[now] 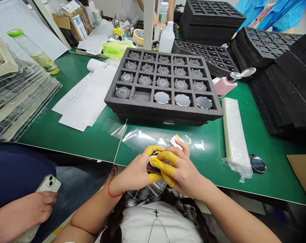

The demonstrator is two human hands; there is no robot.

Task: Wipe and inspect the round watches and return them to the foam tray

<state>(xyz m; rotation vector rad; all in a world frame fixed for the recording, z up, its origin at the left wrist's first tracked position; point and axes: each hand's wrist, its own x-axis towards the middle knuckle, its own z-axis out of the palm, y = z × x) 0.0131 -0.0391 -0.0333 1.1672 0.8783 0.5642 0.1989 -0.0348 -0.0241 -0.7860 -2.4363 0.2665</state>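
My left hand (132, 173) and my right hand (180, 168), both with yellow finger cots, grip a round dark disc with a metal rim (155, 162) at the table's front edge. My fingers hide most of it. Clear plastic film (140, 140) lies just beyond my hands. Ahead stands a black foam tray (165, 113) with square cells. Most cells hold dark round discs (145, 80), and the front row holds several shiny silver discs (162, 97). One front cell (142, 96) shows only foam. Another dark disc (257, 163) lies on the green mat (67, 128) to my right.
White papers (84, 98) lie left of the tray, with stacked plastic trays (21, 101) beyond them. To the right are a wrapped white block (235, 136), a pink bottle (225, 86) and black foam stacks (281, 77). Another person's hand (39, 204) holds a phone (48, 185) at lower left.
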